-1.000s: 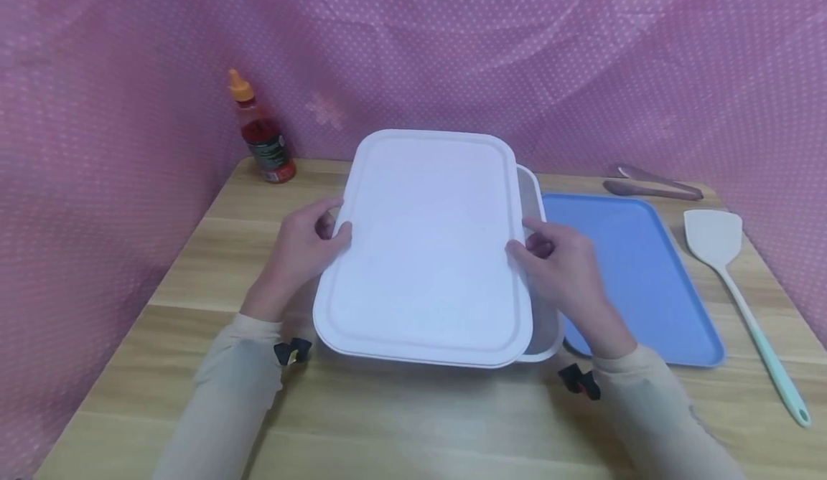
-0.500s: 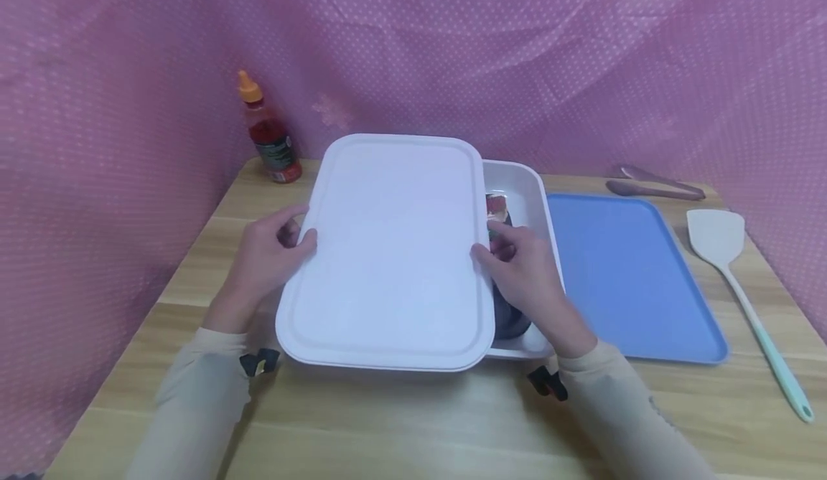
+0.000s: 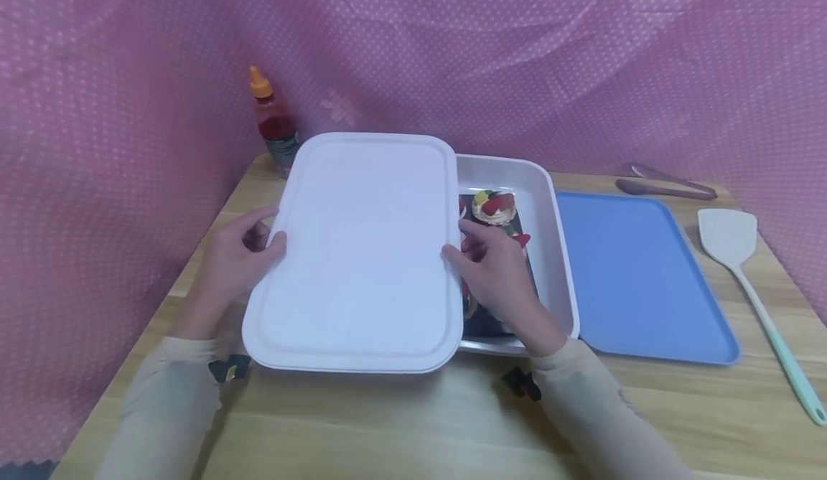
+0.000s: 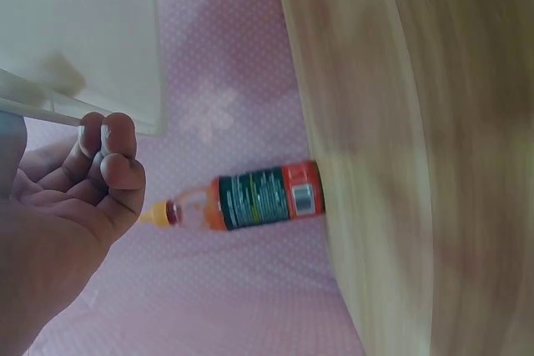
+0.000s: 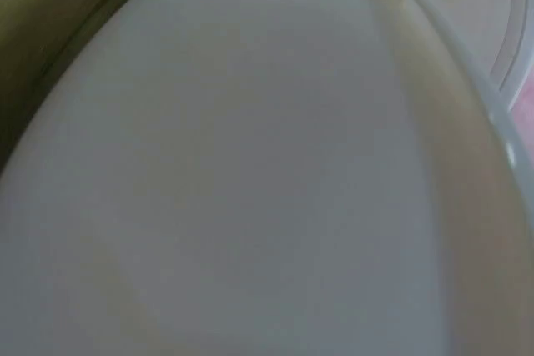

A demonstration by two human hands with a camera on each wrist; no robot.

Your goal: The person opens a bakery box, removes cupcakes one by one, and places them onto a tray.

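A white rectangular lid [image 3: 362,250] with rounded corners is held by its two long edges. My left hand [image 3: 232,261] pinches the left edge; the left wrist view shows the curled fingers [image 4: 119,135] under the lid's rim. On the opposite edge, my right hand [image 3: 494,272] pinches with thumb and fingers. Beneath the lid, partly uncovered on its right, stands a deep white container [image 3: 558,250]. Inside lies a dark board bearing small fruit-topped tarts [image 3: 494,207]; the lid and right hand hide the rest. The container's white wall [image 5: 250,164] fills the right wrist view.
A blue tray [image 3: 639,279] lies right of the container. Beyond it are a pair of tongs [image 3: 665,182] and a white spatula [image 3: 728,240] with a mint handle. At the back left, a red sauce bottle [image 3: 276,128] stands near the pink dotted cloth [image 3: 452,57].
Both hands have moved the lid leftward across the container. Its right part has come into view, with the dark board and the tarts on it.
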